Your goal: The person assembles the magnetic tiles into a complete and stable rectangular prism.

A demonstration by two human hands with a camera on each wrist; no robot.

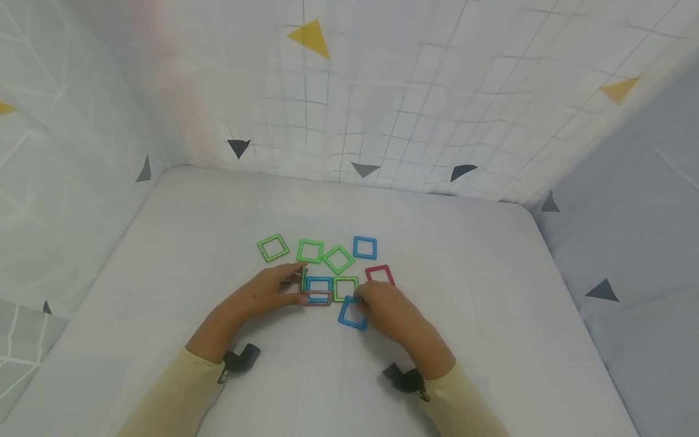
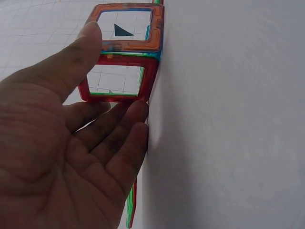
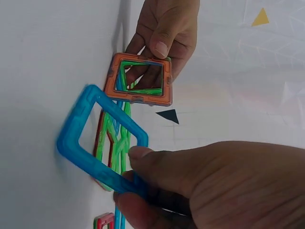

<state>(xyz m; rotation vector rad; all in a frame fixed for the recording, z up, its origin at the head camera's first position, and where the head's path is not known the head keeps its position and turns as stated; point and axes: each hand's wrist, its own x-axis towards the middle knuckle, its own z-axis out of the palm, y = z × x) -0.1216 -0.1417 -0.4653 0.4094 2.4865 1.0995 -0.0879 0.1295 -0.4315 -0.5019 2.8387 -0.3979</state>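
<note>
Blue square magnetic tile sits pinched in the right hand, near an upright orange tile; the loosely spread left hand's thumb touches that; right fingers partly hide a red tile.

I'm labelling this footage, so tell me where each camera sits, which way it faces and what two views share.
Head: on the person's head, facing forward and down at the table; left hand, right hand and both sleeves show.
Left wrist: on that wrist, looking past the palm at the upright orange tile; only the left hand shows.
Right wrist: on that wrist, looking over the pinched blue tile; both hands show.
Shared: both wrist views show the orange tile and left hand.
</note>
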